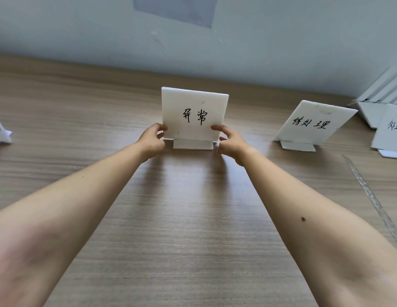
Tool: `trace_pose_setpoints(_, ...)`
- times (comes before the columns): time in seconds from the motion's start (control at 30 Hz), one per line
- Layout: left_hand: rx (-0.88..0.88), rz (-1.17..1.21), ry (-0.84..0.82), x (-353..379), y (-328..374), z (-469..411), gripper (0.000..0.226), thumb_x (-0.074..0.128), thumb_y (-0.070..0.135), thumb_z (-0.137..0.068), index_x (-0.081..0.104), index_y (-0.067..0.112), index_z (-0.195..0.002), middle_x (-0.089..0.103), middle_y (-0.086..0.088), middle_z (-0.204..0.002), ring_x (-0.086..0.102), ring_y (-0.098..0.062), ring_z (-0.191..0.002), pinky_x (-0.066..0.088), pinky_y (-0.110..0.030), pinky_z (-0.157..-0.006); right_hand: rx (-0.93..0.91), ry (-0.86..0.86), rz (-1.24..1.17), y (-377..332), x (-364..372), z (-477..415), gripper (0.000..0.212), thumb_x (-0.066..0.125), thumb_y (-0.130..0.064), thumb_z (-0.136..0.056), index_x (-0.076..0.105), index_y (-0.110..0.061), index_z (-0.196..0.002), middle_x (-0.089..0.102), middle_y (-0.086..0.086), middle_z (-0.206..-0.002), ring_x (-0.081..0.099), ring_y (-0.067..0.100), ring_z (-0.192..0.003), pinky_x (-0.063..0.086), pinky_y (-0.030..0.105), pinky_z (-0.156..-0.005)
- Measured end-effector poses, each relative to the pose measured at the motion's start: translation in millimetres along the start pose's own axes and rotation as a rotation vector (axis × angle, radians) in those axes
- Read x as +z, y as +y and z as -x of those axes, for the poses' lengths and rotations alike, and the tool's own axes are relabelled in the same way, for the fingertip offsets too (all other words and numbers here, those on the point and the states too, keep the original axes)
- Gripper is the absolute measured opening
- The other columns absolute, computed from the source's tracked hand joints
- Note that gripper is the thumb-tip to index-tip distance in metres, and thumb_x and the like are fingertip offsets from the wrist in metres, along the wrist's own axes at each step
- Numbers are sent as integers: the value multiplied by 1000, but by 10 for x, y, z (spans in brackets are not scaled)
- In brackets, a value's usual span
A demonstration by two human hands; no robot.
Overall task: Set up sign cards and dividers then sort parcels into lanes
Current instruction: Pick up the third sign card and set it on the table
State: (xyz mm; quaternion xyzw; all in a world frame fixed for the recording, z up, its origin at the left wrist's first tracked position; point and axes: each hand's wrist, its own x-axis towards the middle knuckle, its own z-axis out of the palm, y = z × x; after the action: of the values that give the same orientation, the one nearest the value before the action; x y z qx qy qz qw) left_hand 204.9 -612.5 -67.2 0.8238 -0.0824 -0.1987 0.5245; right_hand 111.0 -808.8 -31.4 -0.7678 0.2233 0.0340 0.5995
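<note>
Both hands are at the centre sign card (194, 114), which stands upright on its flat white base (192, 144) mid-way across the wooden table (193, 218), towards the back. The left hand (152, 140) pinches its lower-left corner, thumb in front & fingers curled behind; the right hand (229, 141) pinches the lower-right corner likewise. Well apart to the right a 2nd sign card (315, 124) stands tilted, w/ a 3rd sign card (392, 129) just beside it at the frame edge & white divider boards (383, 87) leaning on the wall behind.
</note>
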Motion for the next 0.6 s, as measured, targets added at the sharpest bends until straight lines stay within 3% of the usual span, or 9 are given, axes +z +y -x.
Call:
trace_pose_setpoints(0.07, 6, -4, 3, 0, -13, -37, 51, 33, -12, -90, 40, 10, -135, 38, -1, -146, 39, -13, -135, 43, -19, -75, 4, 11, 18, -16, -8, -21, 61, 35, 16, -83, 48, -16, -134, 49, 3, -132, 45, 23, -127, 39, 34, -64)
trace_pose_setpoints(0.23, 8, -27, -21, -8, 5, -116, 54, 32, -13, -87, 40, 12, -135, 37, -2, -147, 37, -13, -136, 42, -15, -68, 5, 38, 58, -61, -1, -10, 65, 31, 18, -83, 47, -14, -138, 42, 1, -143, 45, 20, -119, 42, 14, -49)
trace_pose_setpoints(0.37, 15, -37, -3, -12, 19, -158, 54, 30, -13, -87, 43, 14, -131, 37, -1, -147, 37, -12, -136, 41, -16, -67, -13, 44, 82, -82, -7, -17, 67, 32, 20, -83, 46, -13, -140, 35, -1, -149, 38, 21, -131, 41, 5, -46)
trace_pose_setpoints(0.43, 17, -43, -3, -5, 21, -153, 58, 27, -15, -84, 45, 14, -130, 36, 0, -147, 37, -12, -136, 42, -19, -69, -17, 60, 87, -76, -8, -18, 69, 33, 22, -82, 47, -13, -139, 31, -2, -151, 41, 21, -129, 42, 8, -46)
trace_pose_setpoints(0.53, 22, -47, 3, -11, -4, -134, 61, 26, -17, -80, 48, 14, -127, 36, -2, -146, 37, -13, -136, 42, -25, -68, -25, 70, 109, -58, -4, 12, 71, 34, 25, -80, 48, -12, -139, 31, -4, -151, 54, 12, -98, 44, 25, -60)
trace_pose_setpoints(0.6, 29, -62, 12, -37, -43, -112, 60, 26, -16, -80, 50, 15, -126, 37, -4, -146, 37, -14, -136, 43, -27, -72, -21, 73, 139, -34, 3, 34, 71, 34, 24, -79, 49, -13, -138, 36, -3, -148, 55, 19, -103, 44, 27, -63)
